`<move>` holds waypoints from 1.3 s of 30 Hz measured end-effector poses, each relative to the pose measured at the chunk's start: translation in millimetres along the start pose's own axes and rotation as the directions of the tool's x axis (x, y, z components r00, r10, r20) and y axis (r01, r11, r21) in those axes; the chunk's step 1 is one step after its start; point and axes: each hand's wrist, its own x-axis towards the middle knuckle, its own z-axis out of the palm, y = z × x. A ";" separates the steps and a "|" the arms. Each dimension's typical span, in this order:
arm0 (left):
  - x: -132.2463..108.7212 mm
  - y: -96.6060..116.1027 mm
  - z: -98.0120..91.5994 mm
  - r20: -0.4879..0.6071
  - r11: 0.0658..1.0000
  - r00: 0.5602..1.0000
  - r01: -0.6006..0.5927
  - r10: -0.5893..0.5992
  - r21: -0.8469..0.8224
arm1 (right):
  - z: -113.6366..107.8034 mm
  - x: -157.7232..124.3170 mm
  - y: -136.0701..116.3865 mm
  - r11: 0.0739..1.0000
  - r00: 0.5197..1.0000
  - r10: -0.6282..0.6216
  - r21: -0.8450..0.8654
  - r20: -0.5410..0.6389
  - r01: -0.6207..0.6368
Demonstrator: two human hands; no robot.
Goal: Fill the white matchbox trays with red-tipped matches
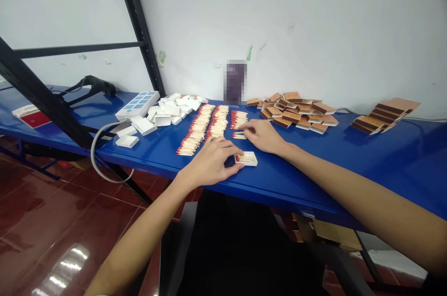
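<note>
My left hand [217,161] grips the left end of a white matchbox tray [250,162] near the table's front edge; some red-tipped matches lie inside it. Behind it, my right hand [260,134] has its fingertips at a few loose matches [239,135] on the blue table, fingers bent together. Just beyond those fingers lies a short row of matches [238,119]. Two longer rows of matches, a left one [196,129] and a middle one [218,121], run back from my left hand.
White empty trays [171,109] are heaped at the back left beside a white power strip [137,106]. Brown matchbox sleeves [296,112] lie piled at the back right, with more stacked sleeves [384,115] farther right. A black metal post [145,30] rises at left.
</note>
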 end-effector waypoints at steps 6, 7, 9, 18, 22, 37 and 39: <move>0.2 -0.2 0.4 0.000 1.000 1.000 -0.001 0.001 -0.001 | -0.7 0.0 0.1 1.000 1.000 0.011 0.002 0.010 -0.011; 0.1 -0.2 0.5 0.000 1.000 1.000 0.000 0.000 0.000 | -0.8 0.0 -0.1 1.000 1.000 0.015 0.006 0.008 -0.016; 0.1 -0.1 0.6 0.002 1.000 1.000 0.003 -0.003 -0.001 | -0.8 -0.1 -0.2 1.000 1.000 0.022 0.013 0.004 -0.022; -0.2 0.9 -0.4 0.009 1.000 1.000 0.007 -0.007 -0.005 | 0.4 0.1 0.9 1.000 1.000 0.011 -0.001 0.004 -0.011; -0.3 0.8 -0.2 0.014 1.000 1.000 0.012 -0.012 -0.010 | 0.3 0.4 0.6 1.000 1.000 0.011 0.001 -0.002 -0.011; -0.9 0.5 -0.4 0.012 1.000 1.000 0.013 -0.013 -0.010 | 1.7 0.7 3.6 0.999 1.000 0.029 0.046 -0.004 -0.028; -0.9 0.5 -0.1 0.014 1.000 1.000 0.014 -0.014 -0.015 | 2.0 0.9 3.9 0.999 1.000 0.027 0.036 0.004 -0.028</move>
